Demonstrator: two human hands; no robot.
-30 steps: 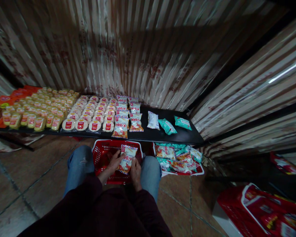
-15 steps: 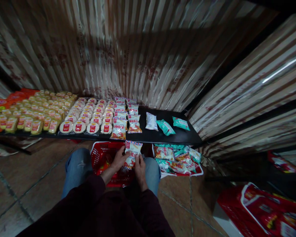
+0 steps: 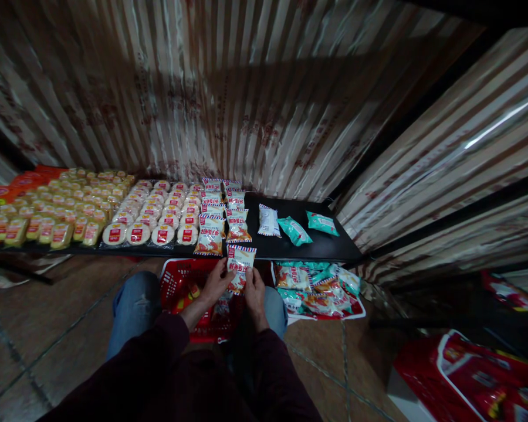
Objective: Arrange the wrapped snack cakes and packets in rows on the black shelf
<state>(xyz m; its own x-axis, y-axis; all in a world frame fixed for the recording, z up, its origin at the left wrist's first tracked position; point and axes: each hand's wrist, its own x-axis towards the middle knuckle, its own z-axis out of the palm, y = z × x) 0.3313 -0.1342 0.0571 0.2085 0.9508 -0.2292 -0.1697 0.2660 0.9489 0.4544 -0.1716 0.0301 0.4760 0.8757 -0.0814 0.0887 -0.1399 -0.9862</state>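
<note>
Between my hands, upright near the shelf's front edge, is a snack packet [image 3: 240, 261] with red lettering and striped ends. My left hand [image 3: 216, 283] grips its left side, and my right hand [image 3: 254, 291] grips its lower right side. Just beyond it, two columns of matching snack packets [image 3: 211, 233] stand on the black shelf [image 3: 286, 251]. A red basket [image 3: 169, 290] sits below my hands, between my knees, with a few packets inside. To its right, a second basket [image 3: 359, 310] holds more of these packets mixed with teal ones.
Round wrapped cakes [image 3: 162, 234] and yellow wrapped cakes [image 3: 61, 234] fill the shelf's left side. One pale packet [image 3: 269, 221] and two teal packets [image 3: 294, 231] lie on the right. A striped curtain [image 3: 229, 105] hangs behind. Red packages [image 3: 470, 375] stand at lower right.
My hands have raised the snack packet slightly forward and to the right, closer to the shelf edge. The view has shifted a little.
</note>
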